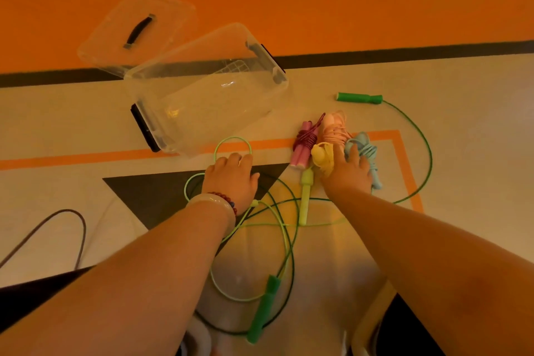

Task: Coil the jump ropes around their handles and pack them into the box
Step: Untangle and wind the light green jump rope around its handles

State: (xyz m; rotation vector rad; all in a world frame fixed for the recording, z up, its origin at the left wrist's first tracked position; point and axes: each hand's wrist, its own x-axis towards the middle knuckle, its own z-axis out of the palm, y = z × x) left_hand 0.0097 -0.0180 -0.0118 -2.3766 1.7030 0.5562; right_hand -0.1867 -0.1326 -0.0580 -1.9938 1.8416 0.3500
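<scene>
Green rope [359, 97] sprawled loose, pastel ropes [335, 131] coiled, clear box [150, 113] open

The clear box [219, 113] stood open. Four coiled ropes [335, 130] lay bunched beside it. Two green ropes [264, 309] sprawled loose.

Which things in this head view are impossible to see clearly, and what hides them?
All head view.
Whether the left hand grips the light green rope; the hand's back hides the palm side.
The right hand covers part of the yellow bundle and blue bundle; any hold is hidden.
The dark cord runs off the left edge, so its ends are unseen.
The pale grid seen through the clear box: too blurred to identify.
</scene>
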